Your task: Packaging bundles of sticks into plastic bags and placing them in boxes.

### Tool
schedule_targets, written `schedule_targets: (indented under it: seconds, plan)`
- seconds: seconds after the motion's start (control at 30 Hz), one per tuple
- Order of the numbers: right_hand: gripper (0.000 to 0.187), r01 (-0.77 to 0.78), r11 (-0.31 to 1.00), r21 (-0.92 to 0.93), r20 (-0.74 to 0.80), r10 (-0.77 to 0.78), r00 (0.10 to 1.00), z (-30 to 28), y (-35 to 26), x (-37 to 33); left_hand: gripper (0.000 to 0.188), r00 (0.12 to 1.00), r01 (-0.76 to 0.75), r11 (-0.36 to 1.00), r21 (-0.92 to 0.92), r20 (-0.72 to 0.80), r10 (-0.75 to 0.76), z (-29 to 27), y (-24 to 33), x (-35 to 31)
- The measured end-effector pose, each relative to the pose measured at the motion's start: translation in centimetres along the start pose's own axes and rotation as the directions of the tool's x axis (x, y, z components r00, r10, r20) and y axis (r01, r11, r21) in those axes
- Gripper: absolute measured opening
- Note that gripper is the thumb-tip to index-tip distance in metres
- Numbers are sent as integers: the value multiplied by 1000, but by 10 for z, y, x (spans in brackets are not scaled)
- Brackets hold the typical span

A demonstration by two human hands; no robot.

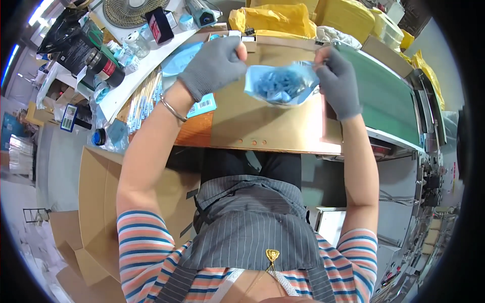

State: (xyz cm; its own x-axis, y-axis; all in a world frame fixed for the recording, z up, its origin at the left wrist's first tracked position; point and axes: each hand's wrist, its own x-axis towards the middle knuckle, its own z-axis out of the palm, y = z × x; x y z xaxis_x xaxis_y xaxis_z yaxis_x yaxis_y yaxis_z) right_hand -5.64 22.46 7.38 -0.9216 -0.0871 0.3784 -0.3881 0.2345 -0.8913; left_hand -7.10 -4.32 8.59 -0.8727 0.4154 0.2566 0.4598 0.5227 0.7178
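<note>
A small pouch (281, 85), light blue at the edges and with clear film showing a heap of blue pieces, hangs above the brown work board. My right hand (338, 81), in a grey glove with bare fingertips, pinches its right edge. Close to the pouch's upper left corner is my left hand (216, 65), gloved the same way and closed with curled fingers. Whatever it may hold is hidden. Below the left wrist lies a flat light-blue packet (203, 105) with a barcode label.
Thin sticks (144, 103) with blue wrapping lie in a bunch at the left. A white shelf holds a dark bottle (105, 68), a phone (159, 25) and a fan (134, 9). Yellow bags (273, 20) line the back. A green conveyor belt (381, 96) runs along the right.
</note>
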Motion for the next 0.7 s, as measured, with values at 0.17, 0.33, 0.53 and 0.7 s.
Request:
schedule_targets:
  seconds: [0.17, 0.33, 0.53, 0.7]
  plan:
    - [7, -176, 983, 60, 111, 168, 979, 0, 6, 1, 52, 723, 625, 520, -582, 180, -668, 9, -48, -11]
    - [2, 161, 987, 25, 300, -161, 940, 84, -24, -42, 74, 834, 540, -464, -703, 370, 409, 123, -57, -82]
    - [22, 568, 772, 286, 447, -631, 633, 121, -104, -81, 36, 971, 47, -241, -969, 101, -215, 38, 15, -136]
    - [42, 703, 708, 64, 483, -639, 599, 137, -99, -70, 51, 796, -164, 157, -974, -225, -562, -89, 25, -274]
